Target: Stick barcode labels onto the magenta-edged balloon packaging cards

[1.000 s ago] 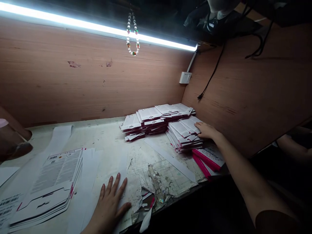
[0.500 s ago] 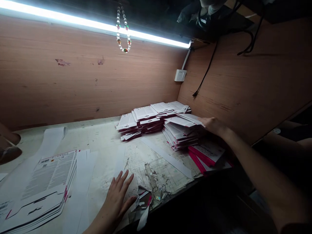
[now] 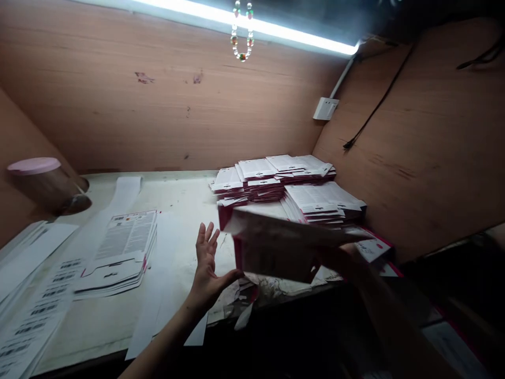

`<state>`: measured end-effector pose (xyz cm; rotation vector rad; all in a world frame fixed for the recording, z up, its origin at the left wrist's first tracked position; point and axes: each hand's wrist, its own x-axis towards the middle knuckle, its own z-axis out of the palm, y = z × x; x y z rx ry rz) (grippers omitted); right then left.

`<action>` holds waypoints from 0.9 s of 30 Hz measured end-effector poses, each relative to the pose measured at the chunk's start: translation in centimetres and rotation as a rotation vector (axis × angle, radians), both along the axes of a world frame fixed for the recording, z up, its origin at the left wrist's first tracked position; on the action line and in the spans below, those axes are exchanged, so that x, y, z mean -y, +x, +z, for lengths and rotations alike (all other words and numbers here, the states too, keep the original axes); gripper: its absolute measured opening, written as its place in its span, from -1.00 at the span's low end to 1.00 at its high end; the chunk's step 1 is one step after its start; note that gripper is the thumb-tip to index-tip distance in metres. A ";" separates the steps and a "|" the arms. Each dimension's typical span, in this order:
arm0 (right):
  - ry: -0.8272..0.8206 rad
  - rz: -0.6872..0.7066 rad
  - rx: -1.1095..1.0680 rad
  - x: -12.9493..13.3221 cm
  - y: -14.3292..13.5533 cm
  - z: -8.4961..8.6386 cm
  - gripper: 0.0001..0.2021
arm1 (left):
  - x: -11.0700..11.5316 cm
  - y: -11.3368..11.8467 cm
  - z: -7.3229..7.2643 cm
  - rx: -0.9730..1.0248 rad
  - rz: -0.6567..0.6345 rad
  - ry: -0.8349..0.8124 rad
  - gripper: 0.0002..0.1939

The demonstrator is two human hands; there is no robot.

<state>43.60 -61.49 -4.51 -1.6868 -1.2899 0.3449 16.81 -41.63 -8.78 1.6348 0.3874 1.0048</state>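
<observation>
My right hand (image 3: pixel 339 258) is closed on one end of a flat cardboard packaging box (image 3: pixel 272 245), which is dark and blurred as it hangs tilted over the table's front edge. My left hand (image 3: pixel 209 266) is raised at the box's left end, fingers spread and thumb reaching toward its lower corner; whether the thumb touches it I cannot tell. Behind the box lie piles of flat white and magenta boxes (image 3: pixel 260 171), with a nearer pile (image 3: pixel 315 200) at their right. A stack of flat printed cartons (image 3: pixel 128 237) rests to the left of my left hand.
Sheets of barcode labels (image 3: pixel 43 310) and white paper strips (image 3: pixel 163 263) cover the left of the worn table (image 3: pixel 185 195). A pink-lidded jar (image 3: pixel 43 184) stands far left. Magenta boxes (image 3: pixel 371 247) lie at the right edge. Beads (image 3: pixel 242 39) hang near the tube light (image 3: pixel 292 34).
My right hand has come from the right-hand pile toward the middle, bringing a box. My left hand has lifted off the table toward it. The view has swung left.
</observation>
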 end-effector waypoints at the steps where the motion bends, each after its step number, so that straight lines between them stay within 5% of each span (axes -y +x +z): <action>1: -0.008 0.036 -0.056 -0.9 -1.3 -1.7 -0.48 | -0.4 -0.4 -0.3 -0.012 0.011 -0.032 0.11; 4: 0.049 0.025 -0.270 -2.2 -4.3 -5.3 -0.60 | -1.1 -1.5 -1.2 -0.109 0.003 -0.172 -0.44; 6: 0.128 -0.022 -0.359 -2.1 -5.5 -6.7 -0.48 | -1.3 -1.7 -1.6 -0.114 -0.011 -0.244 -0.70; 8: 0.177 -0.029 -0.343 -1.9 -6.4 -7.6 -0.39 | -1.3 -1.6 -1.8 -0.054 -0.076 -0.259 -0.64; 12: 0.193 -0.089 -0.257 -1.5 -7.7 -9.0 -0.34 | -0.9 -1.3 -1.8 -0.127 -0.253 -0.153 -0.08; 15: 0.192 -0.143 -0.241 -1.5 -8.4 -9.7 -0.32 | -0.2 -1.3 -1.8 -0.307 -0.238 -0.019 -0.32; 19: 0.208 -0.195 -0.287 -1.4 -8.7 -10.4 -0.45 | 0.5 -1.2 -2.2 -0.312 -0.197 0.112 -0.48; 22: 0.183 -0.167 -0.272 -1.3 -8.7 -10.9 -0.57 | 0.2 -1.1 -2.7 -0.275 -0.234 0.042 -0.46; 27: 0.317 -0.081 -0.237 -1.7 -8.6 -10.8 -0.72 | -0.1 -0.5 -3.2 -0.291 -0.291 -0.094 -0.78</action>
